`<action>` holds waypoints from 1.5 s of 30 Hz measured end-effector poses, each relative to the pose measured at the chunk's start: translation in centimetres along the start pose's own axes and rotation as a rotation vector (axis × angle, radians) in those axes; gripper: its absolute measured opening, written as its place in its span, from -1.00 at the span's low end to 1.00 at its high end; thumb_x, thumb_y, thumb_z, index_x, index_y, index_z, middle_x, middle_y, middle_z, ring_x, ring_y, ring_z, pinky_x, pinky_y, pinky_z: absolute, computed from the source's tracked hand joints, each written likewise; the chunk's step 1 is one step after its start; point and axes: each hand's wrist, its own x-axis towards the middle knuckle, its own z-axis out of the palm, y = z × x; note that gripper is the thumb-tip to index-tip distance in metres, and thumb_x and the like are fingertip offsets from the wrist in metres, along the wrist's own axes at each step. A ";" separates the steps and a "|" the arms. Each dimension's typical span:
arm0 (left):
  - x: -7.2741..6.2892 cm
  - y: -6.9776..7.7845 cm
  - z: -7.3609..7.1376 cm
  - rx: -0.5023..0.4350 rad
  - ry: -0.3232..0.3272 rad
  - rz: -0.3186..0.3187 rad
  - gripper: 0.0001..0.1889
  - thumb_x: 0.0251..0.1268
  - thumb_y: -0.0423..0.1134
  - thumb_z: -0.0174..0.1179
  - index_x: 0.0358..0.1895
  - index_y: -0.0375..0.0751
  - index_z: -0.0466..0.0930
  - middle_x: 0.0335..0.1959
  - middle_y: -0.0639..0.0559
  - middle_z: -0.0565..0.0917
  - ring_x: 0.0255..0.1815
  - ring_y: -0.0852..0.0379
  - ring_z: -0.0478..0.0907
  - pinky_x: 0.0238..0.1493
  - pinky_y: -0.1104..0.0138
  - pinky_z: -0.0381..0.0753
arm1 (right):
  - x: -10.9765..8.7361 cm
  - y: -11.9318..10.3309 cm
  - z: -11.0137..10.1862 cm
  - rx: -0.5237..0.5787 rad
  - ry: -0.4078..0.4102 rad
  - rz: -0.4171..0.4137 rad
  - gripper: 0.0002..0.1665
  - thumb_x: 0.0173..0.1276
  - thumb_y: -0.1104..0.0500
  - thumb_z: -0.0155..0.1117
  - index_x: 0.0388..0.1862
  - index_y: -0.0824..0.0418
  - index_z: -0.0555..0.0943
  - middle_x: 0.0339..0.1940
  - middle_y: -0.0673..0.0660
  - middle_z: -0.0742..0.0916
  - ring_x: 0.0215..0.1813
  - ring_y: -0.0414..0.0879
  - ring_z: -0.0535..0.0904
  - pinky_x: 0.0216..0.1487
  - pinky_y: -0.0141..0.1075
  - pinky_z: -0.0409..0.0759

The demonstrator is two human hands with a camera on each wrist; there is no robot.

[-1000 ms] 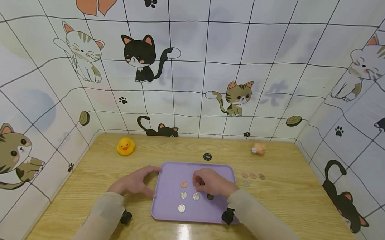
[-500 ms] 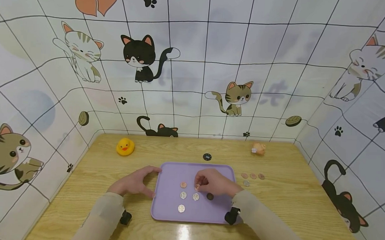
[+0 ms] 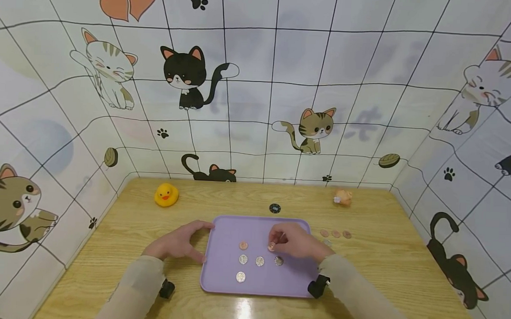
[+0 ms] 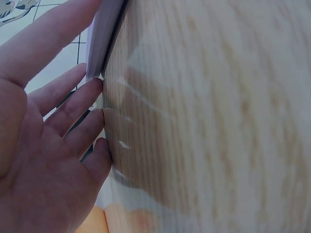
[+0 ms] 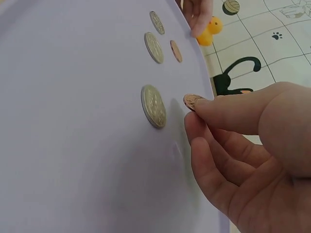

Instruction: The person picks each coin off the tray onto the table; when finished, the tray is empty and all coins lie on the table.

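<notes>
A copper coin (image 5: 193, 101) is pinched between the thumb and index finger of my right hand (image 3: 294, 240), low over the purple tray (image 3: 256, 285). Under it on the tray runs a row of silver coins, the rightmost silver coin (image 3: 278, 261) being closest to the hand. Another copper coin (image 3: 243, 245) lies above the row's left end, and a single silver coin (image 3: 241, 277) below it. My left hand (image 3: 180, 241) is spread at the tray's left side, thumb and index fingertip at the rim; the left wrist view shows its fingers extended by the tray edge (image 4: 104, 36).
Right of the tray, several copper coins (image 3: 335, 234) lie on the wooden table (image 3: 383, 274), with a silver coin partly hidden by the right wrist. Behind the tray are a black chip (image 3: 275, 208), a yellow rubber duck (image 3: 166, 195) and a small orange-tan figurine (image 3: 343, 197).
My right hand has moved a little to the right along the tray, carrying the copper coin. The rightmost silver coin has come out of its shade. The left hand stays put.
</notes>
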 end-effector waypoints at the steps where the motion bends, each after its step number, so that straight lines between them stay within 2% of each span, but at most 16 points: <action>1: 0.0 0.0 0.0 -0.002 -0.001 -0.002 -0.01 -0.13 -0.19 0.72 0.50 0.01 0.44 0.58 -0.09 0.36 0.65 -0.28 0.11 0.62 -0.31 -0.03 | -0.2 0.1 -0.1 0.009 0.002 0.002 -0.88 0.39 0.25 0.49 -0.23 0.16 0.67 -0.25 -0.01 0.76 -0.12 -0.15 0.70 -0.01 -0.26 0.70; 8: -0.1 0.1 0.0 0.000 -0.015 -0.016 0.01 -0.12 -0.15 0.72 0.52 0.01 0.42 0.61 -0.11 0.33 0.67 -0.29 0.07 0.63 -0.31 -0.04 | -0.9 0.8 -1.3 0.005 0.019 0.038 -0.88 0.38 0.23 0.50 -0.23 0.10 0.68 -0.27 -0.08 0.75 -0.11 -0.17 0.70 -0.03 -0.28 0.72; 17: 0.2 -0.3 0.1 0.010 -0.007 -0.005 0.02 -0.15 -0.15 0.73 0.52 0.02 0.42 0.60 -0.08 0.35 0.66 -0.27 0.10 0.63 -0.29 -0.02 | -2.5 1.2 -3.0 0.007 0.051 0.043 -0.88 0.38 0.23 0.49 -0.20 0.13 0.67 -0.24 -0.01 0.74 -0.11 -0.13 0.70 -0.01 -0.23 0.72; 29: 0.1 0.2 0.0 0.006 0.002 -0.007 0.01 -0.14 -0.16 0.73 0.51 0.00 0.43 0.60 -0.11 0.34 0.66 -0.30 0.09 0.63 -0.31 -0.03 | -4.5 2.4 -4.6 0.006 0.067 0.073 -0.88 0.40 0.20 0.48 -0.19 0.11 0.66 -0.24 -0.02 0.73 -0.12 -0.15 0.67 -0.05 -0.29 0.70; 37: 0.0 0.3 0.1 0.007 0.000 -0.042 0.01 -0.16 -0.15 0.73 0.51 0.06 0.44 0.63 -0.09 0.31 0.68 -0.28 0.07 0.64 -0.29 -0.04 | -6.1 3.4 -5.6 0.033 0.092 0.080 -0.88 0.41 0.25 0.46 -0.17 0.12 0.66 -0.23 0.02 0.72 -0.14 -0.11 0.66 -0.08 -0.30 0.73; 45: 0.1 0.0 0.2 0.010 0.006 -0.039 0.01 -0.17 -0.15 0.74 0.50 0.06 0.44 0.62 -0.07 0.32 0.68 -0.26 0.08 0.64 -0.28 -0.03 | -7.9 4.7 -6.7 0.057 0.132 0.103 -0.86 0.40 0.23 0.49 -0.16 0.14 0.66 -0.21 0.06 0.71 -0.10 -0.06 0.64 -0.02 -0.26 0.73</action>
